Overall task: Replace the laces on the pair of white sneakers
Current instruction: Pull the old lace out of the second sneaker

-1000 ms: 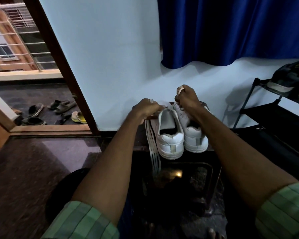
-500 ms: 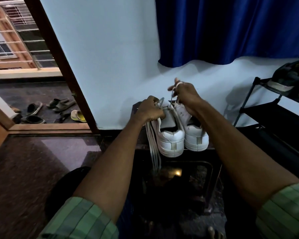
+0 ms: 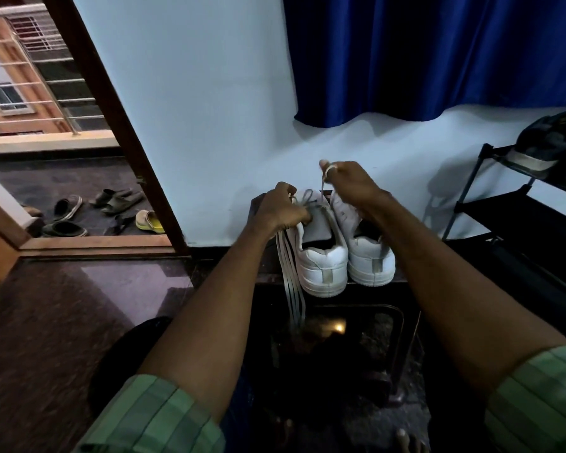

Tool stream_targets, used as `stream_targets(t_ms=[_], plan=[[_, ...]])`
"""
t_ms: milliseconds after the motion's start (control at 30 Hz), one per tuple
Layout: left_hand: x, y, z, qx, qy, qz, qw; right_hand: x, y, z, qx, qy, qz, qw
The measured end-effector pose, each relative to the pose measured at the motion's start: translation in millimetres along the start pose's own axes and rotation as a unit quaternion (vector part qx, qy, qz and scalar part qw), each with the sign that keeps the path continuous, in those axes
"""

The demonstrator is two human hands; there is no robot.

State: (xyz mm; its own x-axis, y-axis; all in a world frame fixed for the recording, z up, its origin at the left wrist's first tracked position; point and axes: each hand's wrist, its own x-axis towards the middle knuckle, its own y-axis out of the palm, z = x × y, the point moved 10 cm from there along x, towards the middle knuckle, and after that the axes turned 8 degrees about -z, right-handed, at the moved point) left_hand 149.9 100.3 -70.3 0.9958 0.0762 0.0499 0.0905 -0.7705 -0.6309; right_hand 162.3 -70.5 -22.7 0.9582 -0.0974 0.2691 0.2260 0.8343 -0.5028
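Two white sneakers stand side by side, heels toward me, on a dark stool (image 3: 402, 289): the left sneaker (image 3: 322, 263) and the right sneaker (image 3: 371, 259). My left hand (image 3: 283, 207) grips the left sneaker's upper edge together with a bundle of loose white laces (image 3: 293, 282) that hang down past the stool's front. My right hand (image 3: 347, 181) is raised above the shoes and pinches a lace end (image 3: 322, 188), pulled up taut from the left sneaker's eyelets, where a lace loop (image 3: 307, 196) shows.
A black shoe rack (image 3: 490, 197) with dark shoes stands at the right. A blue curtain (image 3: 438, 53) hangs on the white wall behind. At the left an open doorway shows several sandals (image 3: 111, 204) on the balcony floor. Dark polished floor lies at the lower left.
My right hand has lifted from the sneaker tops, drawing a lace end upward. My left hand has shifted slightly back along the left sneaker, still holding the hanging laces.
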Motion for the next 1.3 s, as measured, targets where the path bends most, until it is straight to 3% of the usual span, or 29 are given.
stream_targets(t_ms=[67, 133, 167, 233, 300, 400, 500, 600, 700, 733, 800, 867, 967, 1000, 1067, 1100, 1167, 1233, 1300], plan=[[1.0, 0.8, -0.1, 0.006, 0.002, -0.001, 1.0, -1.2, -10.9, -3.7, 0.142, 0.07, -0.042, 0.987], [1.6, 0.5, -0.6, 0.015, 0.002, -0.006, 1.0, 0.0, -12.9, -9.1, 0.167, 0.088, -0.052, 0.981], [1.9, 0.3, -0.7, 0.017, 0.002, -0.01, 1.0, 1.8, -14.1, -8.4, 0.132, 0.061, -0.051, 0.988], [1.9, -0.1, -0.5, 0.017, 0.0, -0.013, 1.0, 5.2, -8.3, -2.6, -0.064, -0.036, -0.03, 0.997], [1.9, -0.1, 0.5, 0.014, -0.003, -0.012, 1.0, 2.6, 3.1, -2.8, -0.229, -0.077, -0.001, 0.97], [0.9, -1.4, 1.3, 0.01, -0.004, -0.011, 1.0, 1.4, 14.8, -8.0, -0.297, -0.07, 0.027, 0.952], [2.1, -1.6, 1.3, 0.008, -0.002, -0.01, 1.0, 3.5, 3.2, -1.1, -0.09, -0.03, -0.001, 0.996], [2.5, -1.1, 0.5, 0.011, -0.003, -0.007, 1.0, 2.7, -21.2, 0.1, 0.169, 0.047, -0.083, 0.981], [2.6, -0.9, -0.9, 0.021, 0.0, -0.01, 1.0, 0.9, -20.5, -5.7, 0.19, 0.063, -0.06, 0.978], [2.7, -0.7, -0.9, 0.023, -0.001, -0.012, 1.0, 1.9, -20.6, -4.3, 0.157, 0.043, -0.052, 0.985], [3.0, -1.4, -0.5, 0.026, -0.001, -0.014, 1.0, 5.5, -18.4, 1.6, -0.016, -0.026, -0.04, 0.999], [3.2, -1.7, -0.1, 0.024, 0.0, -0.015, 1.0, 4.4, -7.6, 2.8, -0.216, -0.07, -0.01, 0.974], [2.6, -0.7, -0.1, 0.03, 0.002, -0.015, 0.999, -2.2, 7.1, -5.6, -0.34, -0.075, 0.03, 0.937], [2.3, -0.7, -0.1, 0.03, 0.002, -0.016, 0.999, -1.6, 8.6, -4.4, -0.319, -0.079, 0.032, 0.944], [2.3, -1.0, 0.4, 0.027, 0.001, -0.014, 1.0, 2.2, 8.7, 1.1, -0.159, -0.071, 0.027, 0.984], [2.4, -1.0, 0.8, 0.025, -0.001, -0.012, 1.0, 4.5, 3.4, 0.8, -0.045, -0.036, 0.005, 0.998], [2.4, -0.6, 1.0, 0.026, -0.003, -0.009, 1.0, 2.0, -6.4, -8.2, 0.138, 0.067, -0.045, 0.987], [2.2, -1.5, 0.7, 0.028, -0.002, -0.012, 1.0, -1.2, -9.9, -13.5, 0.157, 0.1, -0.065, 0.98], [2.5, -1.9, 0.6, 0.026, -0.004, -0.014, 1.0, 1.0, -12.7, -0.8, 0.021, 0.013, -0.067, 0.997]])
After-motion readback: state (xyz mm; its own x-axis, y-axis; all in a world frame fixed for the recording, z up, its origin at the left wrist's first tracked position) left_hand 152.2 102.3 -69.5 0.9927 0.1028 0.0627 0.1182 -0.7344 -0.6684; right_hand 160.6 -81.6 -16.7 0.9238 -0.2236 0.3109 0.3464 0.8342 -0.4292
